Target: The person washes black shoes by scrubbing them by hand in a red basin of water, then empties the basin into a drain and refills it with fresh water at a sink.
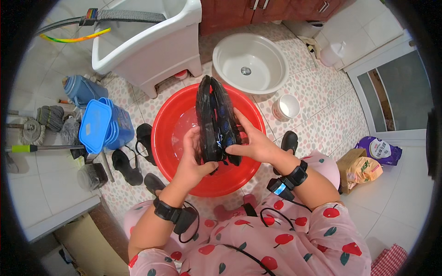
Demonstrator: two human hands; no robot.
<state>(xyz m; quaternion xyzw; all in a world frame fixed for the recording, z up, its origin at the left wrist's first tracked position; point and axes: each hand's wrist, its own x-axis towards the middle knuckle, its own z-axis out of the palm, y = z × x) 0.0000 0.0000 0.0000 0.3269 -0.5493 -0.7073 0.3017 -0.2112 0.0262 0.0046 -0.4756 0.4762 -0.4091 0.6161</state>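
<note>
Above the red plastic basin (158, 138), the left hand (192, 154) and right hand (254, 143) clasp a pair of black sneakers (209, 122) from either side; they look wet, so probably slippery, fairly light, with pliable uppers, best gripped along the firmer soles

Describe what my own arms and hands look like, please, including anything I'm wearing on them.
Your left hand and right hand are bare, with no gloves. Each forearm wears a black strap near the wrist, left and right, with a dark module and thin black cable. The right module shows a light-blue patch. Your pink sleeves carry red fruit and green leaves.
</note>
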